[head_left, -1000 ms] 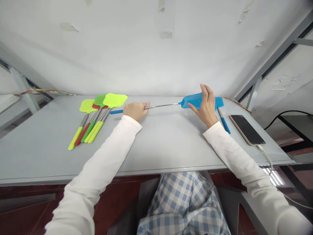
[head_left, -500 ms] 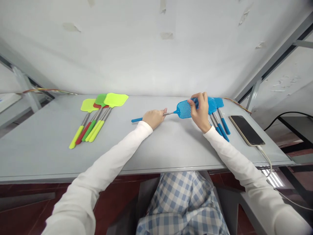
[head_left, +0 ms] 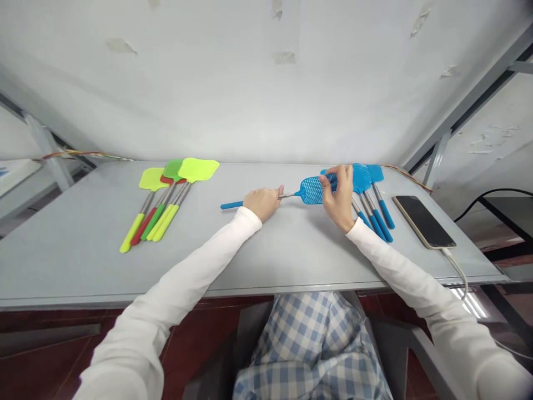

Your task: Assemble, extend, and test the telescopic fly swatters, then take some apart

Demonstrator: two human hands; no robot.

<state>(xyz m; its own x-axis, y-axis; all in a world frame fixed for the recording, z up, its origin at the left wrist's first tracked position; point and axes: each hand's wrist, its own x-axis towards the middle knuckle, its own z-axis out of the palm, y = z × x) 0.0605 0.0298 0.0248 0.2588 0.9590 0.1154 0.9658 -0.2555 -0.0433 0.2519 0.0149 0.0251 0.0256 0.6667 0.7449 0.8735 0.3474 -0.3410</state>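
Observation:
A blue fly swatter (head_left: pixel 311 190) lies sideways between my hands, its perforated head to the right and its blue grip to the left. My left hand (head_left: pixel 262 204) is closed around its metal rod. With thumb and fingers, my right hand (head_left: pixel 339 197) pinches the far end of the head and hides part of it. Just right of that hand, several blue fly swatters (head_left: pixel 376 214) rest in an overlapping fan. On the left, a group of yellow, green and red fly swatters (head_left: pixel 158 214) lies with heads toward the wall.
A phone (head_left: pixel 425 222) with a white charging cable (head_left: pixel 457 266) lies on the right of the grey table (head_left: pixel 266 264). The white wall (head_left: pixel 258 83) rises behind it. Metal frame bars (head_left: pixel 474 94) slope at the right, and thin wires run along both back corners.
The right hand has shifted slightly left and down on the swatter head, and the swatter's grip end has slid a little left. The left hand keeps its hold on the rod.

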